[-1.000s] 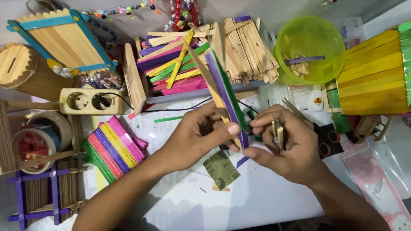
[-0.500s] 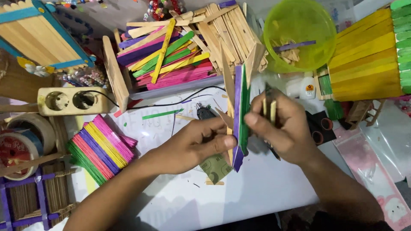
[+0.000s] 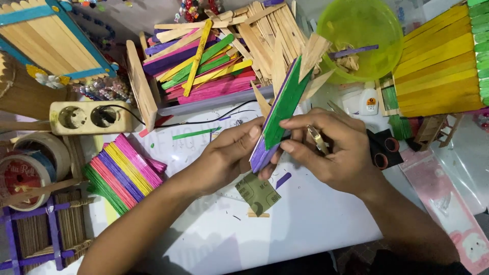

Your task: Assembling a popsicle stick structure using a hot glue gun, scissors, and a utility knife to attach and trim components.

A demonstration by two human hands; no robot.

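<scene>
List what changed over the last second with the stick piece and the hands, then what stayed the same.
The green and purple stick piece turned from edge-on to show its green face, top now leaning right toward the yellow-green bowl. Both the left hand and the right hand kept hold of it. The fanned coloured sticks and the socket strip stayed put.

Our right hand (image 3: 331, 153) covers most of the metal tool (image 3: 317, 138) it holds, so we cannot tell its kind. Our fingers hide the middle of the stick piece (image 3: 282, 109). The picture's edge cuts off the yellow stick panel (image 3: 440, 66) at right and the tape rolls (image 3: 25, 168) at left. The glue bottle (image 3: 369, 101) label is too small to make out.
</scene>
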